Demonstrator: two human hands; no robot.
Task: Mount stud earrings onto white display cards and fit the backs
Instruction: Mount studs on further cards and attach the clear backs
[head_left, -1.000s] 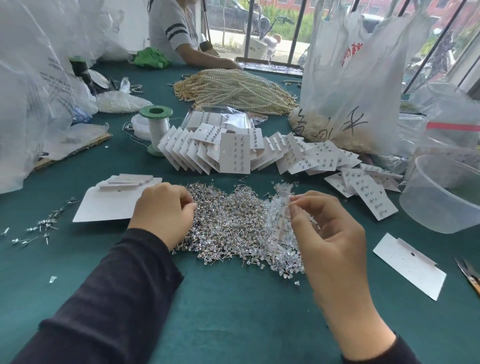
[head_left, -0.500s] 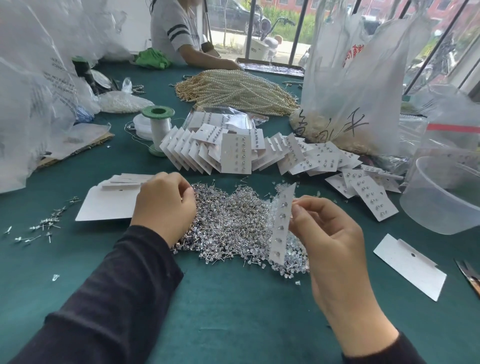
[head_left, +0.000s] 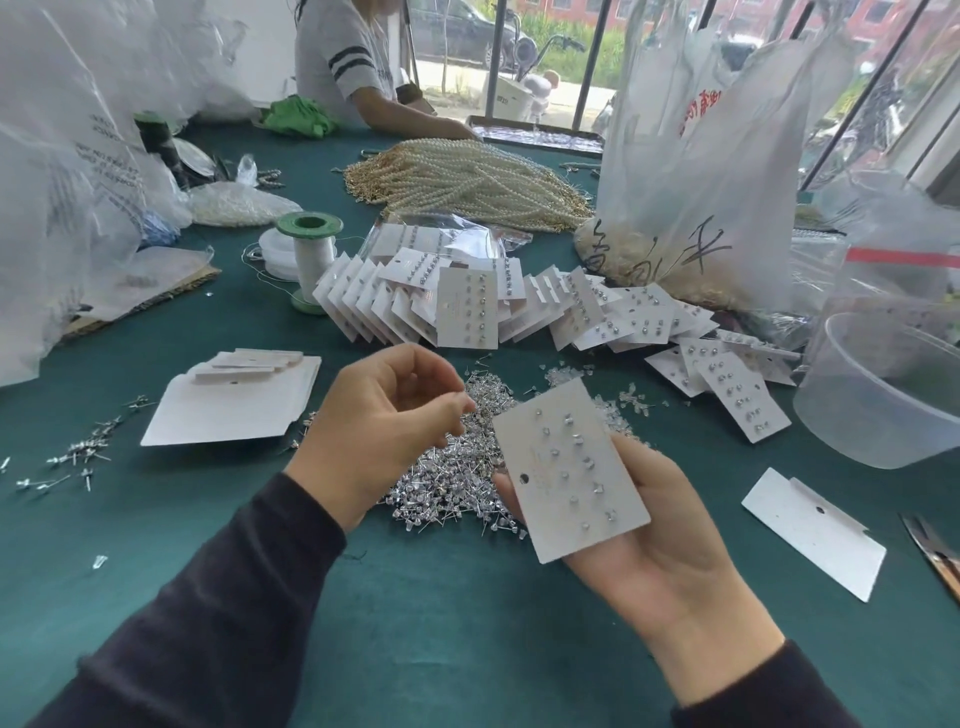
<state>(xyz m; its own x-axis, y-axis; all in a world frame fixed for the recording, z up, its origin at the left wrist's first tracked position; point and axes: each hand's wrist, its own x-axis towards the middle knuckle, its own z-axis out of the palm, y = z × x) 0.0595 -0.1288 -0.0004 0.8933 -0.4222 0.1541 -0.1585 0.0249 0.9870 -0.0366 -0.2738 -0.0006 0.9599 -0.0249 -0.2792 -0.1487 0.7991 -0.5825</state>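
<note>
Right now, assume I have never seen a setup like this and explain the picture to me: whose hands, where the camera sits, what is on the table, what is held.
There is no machine: a person works with bare hands, and the single camera is worn on their head, looking down. The right hand holds a white display card already studded with earrings. The left hand hovers beside it, fingers curled; whether it pinches anything is too small to tell. On the green table lie a pile of loose stud earrings, a stack of blank cards, a fan of finished cards, pearl strands and a clear tub. Another person sits opposite.
</note>
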